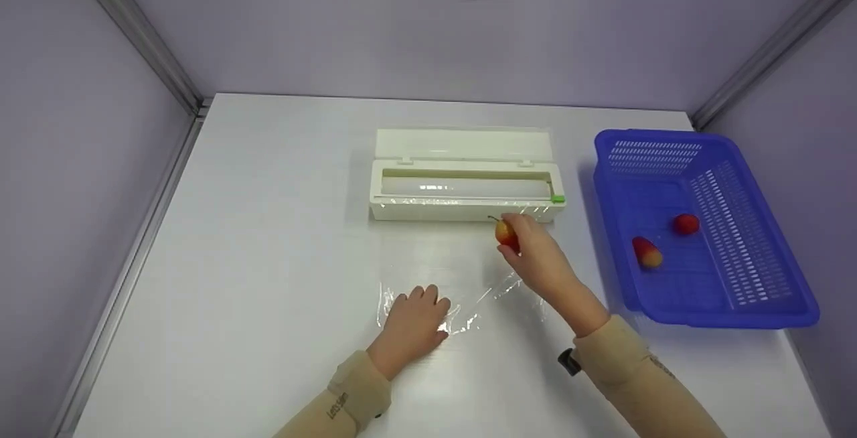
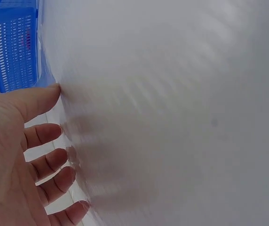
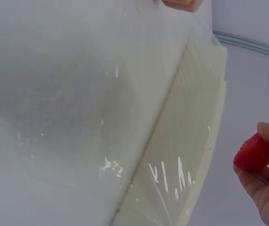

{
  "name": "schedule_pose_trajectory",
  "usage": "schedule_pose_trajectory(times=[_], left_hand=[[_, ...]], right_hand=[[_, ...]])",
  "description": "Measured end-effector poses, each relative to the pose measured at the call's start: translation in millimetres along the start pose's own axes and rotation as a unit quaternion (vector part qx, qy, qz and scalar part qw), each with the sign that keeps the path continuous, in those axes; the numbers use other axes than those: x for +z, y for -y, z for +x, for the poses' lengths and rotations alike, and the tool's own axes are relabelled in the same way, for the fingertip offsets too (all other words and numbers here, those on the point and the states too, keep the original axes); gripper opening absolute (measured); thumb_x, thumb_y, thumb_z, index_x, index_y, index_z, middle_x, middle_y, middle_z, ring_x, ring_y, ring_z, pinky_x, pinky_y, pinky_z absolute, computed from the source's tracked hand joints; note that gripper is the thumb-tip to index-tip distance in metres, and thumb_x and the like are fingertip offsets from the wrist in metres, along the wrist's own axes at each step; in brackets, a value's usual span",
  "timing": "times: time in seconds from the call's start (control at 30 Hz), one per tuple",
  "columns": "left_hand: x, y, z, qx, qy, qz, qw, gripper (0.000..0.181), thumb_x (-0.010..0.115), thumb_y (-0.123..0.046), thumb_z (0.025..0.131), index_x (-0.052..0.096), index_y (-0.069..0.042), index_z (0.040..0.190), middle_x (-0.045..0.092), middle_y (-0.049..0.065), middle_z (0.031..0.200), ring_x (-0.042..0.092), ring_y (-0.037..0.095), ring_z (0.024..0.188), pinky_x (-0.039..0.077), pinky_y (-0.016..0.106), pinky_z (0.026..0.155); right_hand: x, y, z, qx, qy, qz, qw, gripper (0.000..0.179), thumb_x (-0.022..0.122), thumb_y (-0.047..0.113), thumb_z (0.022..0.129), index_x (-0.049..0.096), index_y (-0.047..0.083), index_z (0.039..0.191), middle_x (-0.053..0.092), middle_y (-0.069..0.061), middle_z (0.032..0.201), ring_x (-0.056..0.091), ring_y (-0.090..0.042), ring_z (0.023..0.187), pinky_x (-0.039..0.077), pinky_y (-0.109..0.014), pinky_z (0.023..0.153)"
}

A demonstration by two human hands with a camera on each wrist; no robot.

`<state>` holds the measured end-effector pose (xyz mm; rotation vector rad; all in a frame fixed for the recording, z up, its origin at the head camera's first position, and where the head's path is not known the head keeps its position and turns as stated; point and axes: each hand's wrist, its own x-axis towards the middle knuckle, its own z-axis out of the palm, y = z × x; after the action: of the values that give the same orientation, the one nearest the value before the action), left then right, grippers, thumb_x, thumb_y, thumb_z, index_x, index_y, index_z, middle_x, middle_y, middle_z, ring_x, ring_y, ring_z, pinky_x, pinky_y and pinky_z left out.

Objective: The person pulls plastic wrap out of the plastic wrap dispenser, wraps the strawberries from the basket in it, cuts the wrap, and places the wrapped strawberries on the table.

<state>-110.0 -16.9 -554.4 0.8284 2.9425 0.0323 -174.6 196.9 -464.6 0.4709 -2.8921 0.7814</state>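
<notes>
My right hand (image 1: pixel 539 257) pinches a small red-and-yellow fruit (image 1: pixel 507 234) with a thin stem, thumb on one side and fingers on the other. It is over the clear plastic wrap, just in front of the white wrap dispenser (image 1: pixel 462 212). In the right wrist view the fruit (image 3: pixel 256 153) shows its red side. The left hand (image 1: pixel 412 323) rests palm down, fingers spread, with its fingertips at the near edge of the plastic wrap (image 1: pixel 462 323). That sheet runs from the dispenser toward me over the white table.
To the right stands a blue plastic basket (image 1: pixel 676 316) with slotted sides. Inside lie a red-and-yellow fruit (image 1: pixel 647 252) and a round red fruit (image 1: pixel 685 224). The dispenser's lid (image 1: pixel 462 144) is raised, and a green slider (image 1: pixel 558 199) sits at its right end. Pale walls enclose the table.
</notes>
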Motion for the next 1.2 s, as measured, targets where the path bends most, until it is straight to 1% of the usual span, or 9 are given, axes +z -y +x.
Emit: schedule_pose_trajectory(times=[0.17,0.33,0.47,0.6,0.73,0.87,1.03,1.1,1.2], left_hand=[[1.2,-0.1,0.4,0.001,-0.009,-0.003,1.0,0.035,0.069,-0.043,0.077,0.058,-0.02,0.102,0.053,0.002,0.096,0.053,0.02,0.088,0.044,0.034,0.061],[1.4,-0.7,0.4,0.005,-0.016,-0.004,0.9999,0.022,0.066,-0.034,0.082,0.06,-0.023,0.099,0.055,0.001,0.094,0.054,0.02,0.086,0.044,0.034,0.06],[0.7,-1.3,-0.8,0.013,-0.004,-0.004,0.9999,0.028,0.068,-0.039,0.08,0.06,-0.024,0.103,0.056,0.002,0.096,0.053,0.02,0.088,0.045,0.035,0.062],[-0.3,-1.2,-2.6,0.017,0.01,-0.001,0.9998,0.033,0.068,-0.041,0.08,0.06,-0.023,0.106,0.056,0.001,0.1,0.053,0.021,0.091,0.046,0.036,0.067],[0.4,-0.9,-3.2,0.023,0.006,0.007,0.9997,0.023,0.065,-0.032,0.084,0.06,-0.021,0.104,0.058,0.001,0.098,0.054,0.019,0.088,0.045,0.033,0.067],[0.9,-1.0,-1.8,0.029,0.007,0.009,0.9995,0.015,0.059,-0.022,0.088,0.061,-0.019,0.102,0.059,0.0,0.097,0.054,0.018,0.084,0.043,0.031,0.064],[2.1,-1.4,1.0,0.028,0.023,0.011,0.9993,0.015,0.055,-0.015,0.089,0.061,-0.019,0.103,0.06,-0.001,0.099,0.055,0.018,0.086,0.044,0.032,0.067],[1.4,-1.9,1.5,0.023,0.029,0.012,0.9992,0.016,0.054,-0.015,0.09,0.06,-0.018,0.104,0.061,0.0,0.099,0.056,0.018,0.087,0.045,0.033,0.068],[0.2,-2.0,1.4,0.016,0.036,0.004,0.9992,0.016,0.051,-0.016,0.092,0.058,-0.017,0.107,0.062,0.001,0.101,0.057,0.019,0.089,0.047,0.034,0.07]], right_hand=[[20,-2,-4.3,-0.015,0.008,0.002,0.9999,0.044,0.069,0.003,0.078,0.052,0.002,0.118,0.058,-0.015,0.105,0.057,-0.028,0.096,0.049,-0.043,0.089],[40,-1,-8.2,-0.009,0.042,-0.013,0.999,0.045,0.071,0.006,0.078,0.052,0.005,0.12,0.058,-0.012,0.108,0.057,-0.025,0.098,0.05,-0.04,0.089],[57,2,-11.3,-0.006,0.079,-0.028,0.9964,0.044,0.07,0.009,0.079,0.053,0.008,0.12,0.059,-0.01,0.11,0.057,-0.024,0.101,0.05,-0.039,0.091],[73,3,-15.5,-0.029,0.099,-0.035,0.9941,0.041,0.068,0.009,0.081,0.053,0.009,0.12,0.059,-0.009,0.11,0.057,-0.024,0.099,0.051,-0.039,0.087],[86,0,-20.8,-0.059,0.094,-0.039,0.9931,0.044,0.067,0.009,0.082,0.051,0.008,0.123,0.059,-0.009,0.112,0.056,-0.025,0.1,0.052,-0.039,0.084],[95,-4,-25.2,-0.081,0.069,-0.043,0.9933,0.039,0.067,0.009,0.082,0.05,0.006,0.116,0.058,-0.01,0.11,0.055,-0.025,0.1,0.052,-0.037,0.084],[103,-10,-30.0,-0.125,0.035,-0.066,0.9893,0.034,0.068,0.008,0.081,0.051,0.005,0.11,0.057,-0.009,0.111,0.054,-0.025,0.102,0.052,-0.034,0.084],[104,-12,-31.2,-0.134,0.036,-0.071,0.9877,0.036,0.068,0.008,0.081,0.052,0.004,0.113,0.057,-0.009,0.114,0.054,-0.025,0.105,0.051,-0.034,0.086],[104,-13,-33.6,-0.131,0.058,-0.063,0.9877,0.04,0.066,0.01,0.083,0.053,0.005,0.121,0.057,-0.009,0.12,0.053,-0.026,0.111,0.05,-0.036,0.09]])
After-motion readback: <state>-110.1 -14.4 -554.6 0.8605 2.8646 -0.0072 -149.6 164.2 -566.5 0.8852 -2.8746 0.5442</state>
